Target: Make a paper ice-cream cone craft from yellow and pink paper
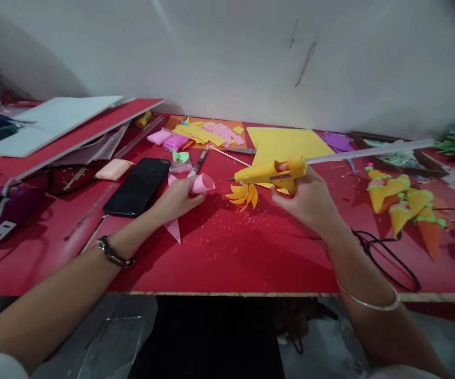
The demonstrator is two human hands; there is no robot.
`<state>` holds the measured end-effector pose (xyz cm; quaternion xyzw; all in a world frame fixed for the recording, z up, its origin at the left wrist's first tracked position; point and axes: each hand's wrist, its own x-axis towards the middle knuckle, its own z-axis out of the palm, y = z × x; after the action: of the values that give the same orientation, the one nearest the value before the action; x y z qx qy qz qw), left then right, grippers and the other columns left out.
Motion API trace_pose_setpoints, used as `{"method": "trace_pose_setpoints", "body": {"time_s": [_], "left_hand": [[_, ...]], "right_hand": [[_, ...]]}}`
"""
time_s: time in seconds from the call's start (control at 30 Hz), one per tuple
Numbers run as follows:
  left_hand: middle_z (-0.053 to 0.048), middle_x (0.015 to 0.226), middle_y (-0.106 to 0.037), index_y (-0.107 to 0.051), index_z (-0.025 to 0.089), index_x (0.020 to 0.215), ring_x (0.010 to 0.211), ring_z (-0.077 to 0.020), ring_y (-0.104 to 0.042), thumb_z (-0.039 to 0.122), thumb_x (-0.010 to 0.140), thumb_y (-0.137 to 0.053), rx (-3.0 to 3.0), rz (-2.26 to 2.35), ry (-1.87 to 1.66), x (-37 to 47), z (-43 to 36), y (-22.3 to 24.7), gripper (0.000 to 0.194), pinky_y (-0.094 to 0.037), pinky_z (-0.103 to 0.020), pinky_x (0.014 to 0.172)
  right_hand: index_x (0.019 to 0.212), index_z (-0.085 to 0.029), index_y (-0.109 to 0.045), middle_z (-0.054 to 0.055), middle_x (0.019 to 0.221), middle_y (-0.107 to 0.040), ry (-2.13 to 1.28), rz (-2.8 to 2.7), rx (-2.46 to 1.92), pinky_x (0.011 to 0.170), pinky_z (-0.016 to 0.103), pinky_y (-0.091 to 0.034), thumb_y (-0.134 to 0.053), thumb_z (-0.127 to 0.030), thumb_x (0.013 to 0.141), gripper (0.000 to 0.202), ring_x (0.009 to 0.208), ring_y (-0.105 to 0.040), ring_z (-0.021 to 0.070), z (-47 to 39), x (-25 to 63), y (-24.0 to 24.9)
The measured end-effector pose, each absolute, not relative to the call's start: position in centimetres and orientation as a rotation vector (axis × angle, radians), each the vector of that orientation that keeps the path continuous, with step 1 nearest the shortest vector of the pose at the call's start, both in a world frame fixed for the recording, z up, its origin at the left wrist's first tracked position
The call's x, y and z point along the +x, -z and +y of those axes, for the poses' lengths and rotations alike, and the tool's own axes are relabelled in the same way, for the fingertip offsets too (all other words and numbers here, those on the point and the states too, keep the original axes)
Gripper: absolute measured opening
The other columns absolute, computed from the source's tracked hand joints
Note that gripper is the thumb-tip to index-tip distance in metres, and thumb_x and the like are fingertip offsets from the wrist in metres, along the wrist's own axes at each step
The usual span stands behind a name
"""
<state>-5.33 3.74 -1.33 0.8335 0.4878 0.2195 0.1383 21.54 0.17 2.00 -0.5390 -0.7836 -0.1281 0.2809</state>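
Right grip wraps the yellow glue gun and left grip pinches a pink paper cone, both between the front and back edges of the table, seemingly a gluing step whose next move calls for a steady nozzle.

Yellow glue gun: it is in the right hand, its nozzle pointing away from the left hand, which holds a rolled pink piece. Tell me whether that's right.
One thing is wrong: in the head view, the nozzle of the yellow glue gun points toward the left hand, not away from it. The right hand does hold the gun, and the left a rolled pink piece.
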Motion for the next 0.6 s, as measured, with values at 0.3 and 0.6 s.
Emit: {"method": "trace_pose_setpoints", "body": {"time_s": [0.3,0.6], "left_hand": [[-0.005,0.074,-0.056,-0.038,0.010,0.114,0.065,-0.0177,-0.055,0.026,0.075,-0.044,2.412,1.665,-0.635,-5.7,4.2,1.5,0.043,-0.041,-0.027,0.059],[-0.011,0.105,-0.048,-0.038,0.011,0.114,0.098,-0.0207,-0.048,0.014,0.069,-0.045,2.576,1.451,-0.716,-6.2,4.6,2.9,0.047,-0.040,-0.034,0.087]], "right_hand": [[0.081,-0.018,-0.056,0.004,0.064,-0.058,0.127,-2.082,-1.434,0.049,0.028,-0.038,-0.056,-0.031,0.066,0.020,0.062,-0.055,0.0195,0.3,21.7,-2.2],[0.069,-0.018,-0.054,0.000,0.055,-0.052,-0.019,-2.028,-1.447,0.043,0.024,-0.032,-0.057,-0.033,0.064,0.016,0.049,-0.048,0.0128,0.3,22.1,-2.3]]}}
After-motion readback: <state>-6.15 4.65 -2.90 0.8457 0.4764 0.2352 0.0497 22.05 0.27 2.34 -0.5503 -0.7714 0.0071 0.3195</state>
